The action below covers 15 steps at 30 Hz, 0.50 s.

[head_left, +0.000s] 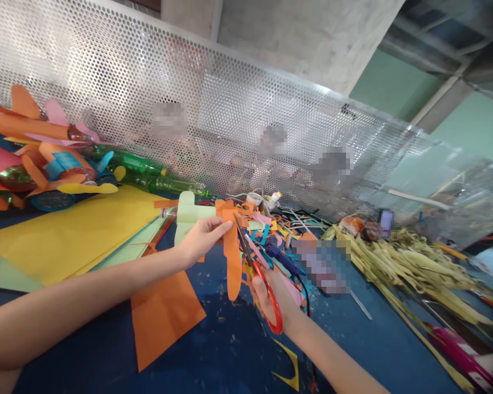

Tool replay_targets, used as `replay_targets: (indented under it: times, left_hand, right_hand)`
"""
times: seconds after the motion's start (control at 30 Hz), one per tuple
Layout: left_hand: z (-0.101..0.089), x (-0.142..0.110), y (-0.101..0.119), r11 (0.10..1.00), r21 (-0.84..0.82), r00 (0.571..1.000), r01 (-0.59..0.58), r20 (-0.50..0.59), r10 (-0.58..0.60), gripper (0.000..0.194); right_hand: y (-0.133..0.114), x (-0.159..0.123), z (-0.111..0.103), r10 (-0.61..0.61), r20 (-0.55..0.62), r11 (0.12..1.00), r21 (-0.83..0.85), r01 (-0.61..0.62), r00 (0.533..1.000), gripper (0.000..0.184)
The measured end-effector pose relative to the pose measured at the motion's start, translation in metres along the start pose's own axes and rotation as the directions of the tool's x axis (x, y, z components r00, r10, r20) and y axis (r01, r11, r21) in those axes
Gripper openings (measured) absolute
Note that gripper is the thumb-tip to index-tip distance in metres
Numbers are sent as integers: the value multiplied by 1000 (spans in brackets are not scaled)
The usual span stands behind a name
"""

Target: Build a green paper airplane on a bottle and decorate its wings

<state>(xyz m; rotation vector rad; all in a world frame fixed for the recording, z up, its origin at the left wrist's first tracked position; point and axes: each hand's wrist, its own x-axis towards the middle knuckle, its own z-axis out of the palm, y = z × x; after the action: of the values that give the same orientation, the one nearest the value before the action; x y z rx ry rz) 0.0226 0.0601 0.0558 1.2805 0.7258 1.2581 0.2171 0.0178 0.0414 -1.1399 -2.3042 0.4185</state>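
My left hand [201,238] pinches a long orange paper cutout [232,268] with a rounded lower end, held upright above the dark blue table. In my right hand [285,301] are scissors [276,314] with red handles. Their blades point up and to the left, beside the cutout's right edge; whether they touch it I cannot tell. Behind my left hand is a pale green paper shape [184,210] with rounded tabs. A larger orange sheet [164,320] lies below my left forearm.
Yellow sheets [86,235] lie at left, below bottle planes [66,164] covered in coloured paper. Green bottles [139,163] rest along the perforated metal panel [230,109]. Paper scraps and a dark blue glue gun [281,256] are near the scissors. Pale dried strips [394,262] pile up at right.
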Motion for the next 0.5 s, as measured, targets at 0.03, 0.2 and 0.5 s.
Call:
replay_targets:
  times: [0.03, 0.2, 0.5]
  left_hand:
    - [0, 0, 0, 1000, -3, 1000, 0, 0, 0, 29]
    - [-3, 1, -1, 1000, -10, 1000, 5, -1, -5, 28]
    - [-4, 2, -4, 999, 24, 999, 35, 27, -36, 29]
  right_hand:
    - [0, 0, 0, 2, 3, 1000, -10, -2, 1000, 59]
    - [4, -2, 3, 65, 51, 994, 84, -69, 997, 57]
    - [-4, -2, -3, 111, 164, 950, 273, -153, 980, 59]
